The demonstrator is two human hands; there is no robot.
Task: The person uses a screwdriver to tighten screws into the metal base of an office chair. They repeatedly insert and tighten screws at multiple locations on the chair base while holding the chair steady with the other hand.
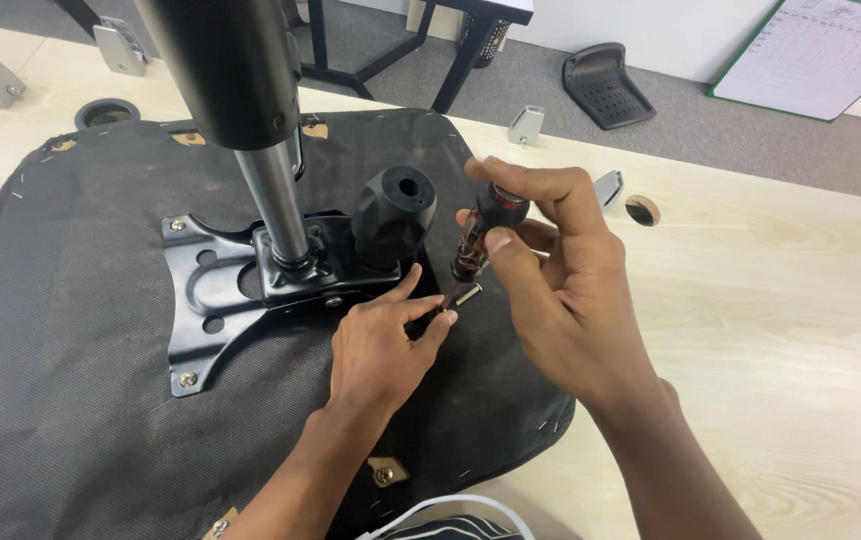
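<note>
Head view, looking down. A light wood tabletop [790, 330] carries an upturned chair seat [70, 400], its black fabric underside facing up, with staples along the edge.

Left part: a black metal mounting plate [200, 300] lies flat on the seat, screws visible at its upper left and lower left corners. A chrome column [275, 205] rises from the plate's centre and passes into a black sleeve [220, 60] that runs out of the top of the frame.

Centre: a black plastic knob [395, 212] with a hole in its top stands just right of the column base, touching the mechanism.

Left hand [380, 350]: rests on the seat fabric just below the plate's right end, index finger pointing up toward the mechanism, thumb and fingertips pinched together on a small screw [467, 295] at the tool's tip. Whether the screw is seated in the seat: cannot tell.

Right hand [550, 270]: closed around a screwdriver [480, 235] with a dark red and black handle, thumb and fingers clamped on the handle, tool tilted, tip down and to the left, meeting the screw beside the left fingertips.

Right part: a round cable hole [641, 210] in the tabletop, a small grey bracket [608, 187] just left of it. Beyond the tabletop edge, a grey carpeted floor [730, 130] with a dark plastic part [605, 85] lying on it
</note>
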